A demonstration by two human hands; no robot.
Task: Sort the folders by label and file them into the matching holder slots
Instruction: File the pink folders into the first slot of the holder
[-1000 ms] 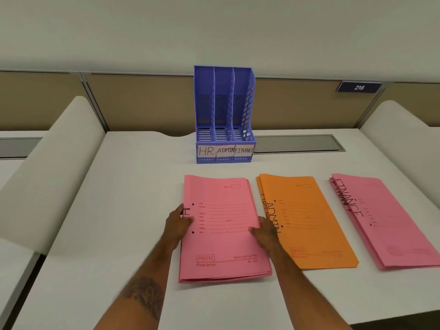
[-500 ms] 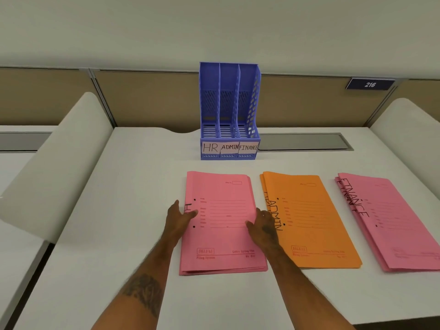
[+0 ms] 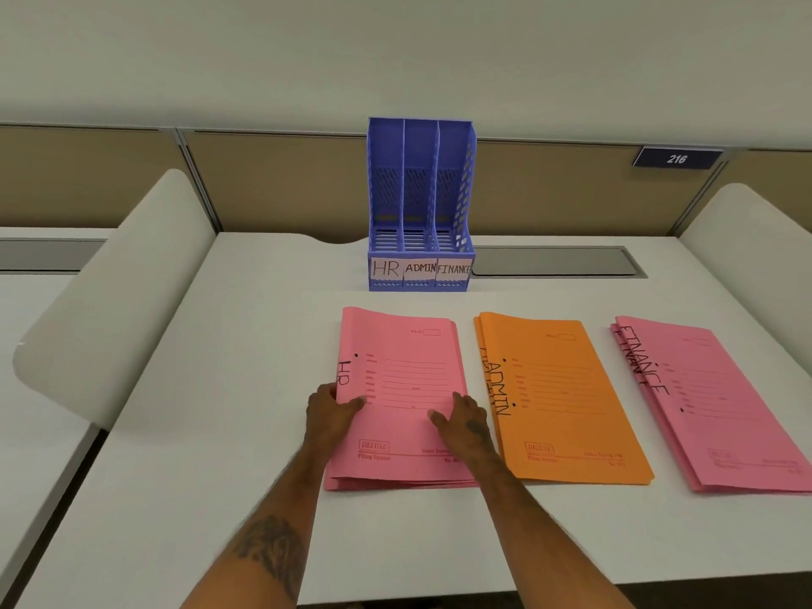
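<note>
A blue three-slot holder (image 3: 420, 204) stands at the back of the desk, its slots labelled HR, ADMIN and FINANCE and all empty. Three folder stacks lie in a row before it: a pink HR stack (image 3: 400, 389), an orange ADMIN stack (image 3: 558, 397) and a pink FINANCE stack (image 3: 720, 406). My left hand (image 3: 330, 410) grips the left edge of the HR stack, thumb on top. My right hand (image 3: 461, 417) grips its right edge, fingers curled over the side. The stack still lies flat on the desk.
The white desk (image 3: 219, 410) has curved white side dividers at left (image 3: 118, 292) and right (image 3: 755, 239). A grey cable flap (image 3: 553, 261) sits right of the holder. A tan partition with a "216" plate (image 3: 676, 158) runs behind.
Both hands have slid slightly forward along the HR stack's edges and closed on them. The view has shifted a little; the folders have not left the desk.
</note>
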